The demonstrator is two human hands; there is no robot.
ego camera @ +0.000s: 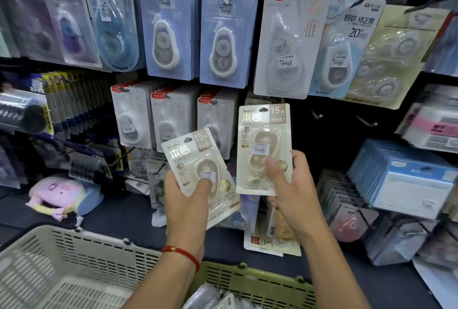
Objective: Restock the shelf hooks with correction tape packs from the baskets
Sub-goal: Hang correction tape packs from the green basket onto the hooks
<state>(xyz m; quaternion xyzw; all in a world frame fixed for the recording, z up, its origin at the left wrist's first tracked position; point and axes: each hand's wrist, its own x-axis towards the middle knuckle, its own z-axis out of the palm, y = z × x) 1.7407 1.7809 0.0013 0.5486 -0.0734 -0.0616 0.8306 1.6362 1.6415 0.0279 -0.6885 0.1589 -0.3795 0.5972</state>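
STEP: hanging packs | left hand [184, 199] is gripping one beige carded correction tape pack [198, 162], right hand [291, 192] is pinching a second, upright [264, 147] | NEXT: likely threading its hang-hole onto bare metal hook [317, 115] just right.

Two baskets [74, 259] below hooked packs [226, 35]

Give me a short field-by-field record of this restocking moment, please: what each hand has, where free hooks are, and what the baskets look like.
left hand: grips a tilted beige 15M correction tape pack
right hand: holds a second beige 15M pack upright, thumb on its front
free hooks: two bare, on the dark panel right of the raised pack
white basket: lower left, contents not visible
green basket: lower centre, holds wrapped packs
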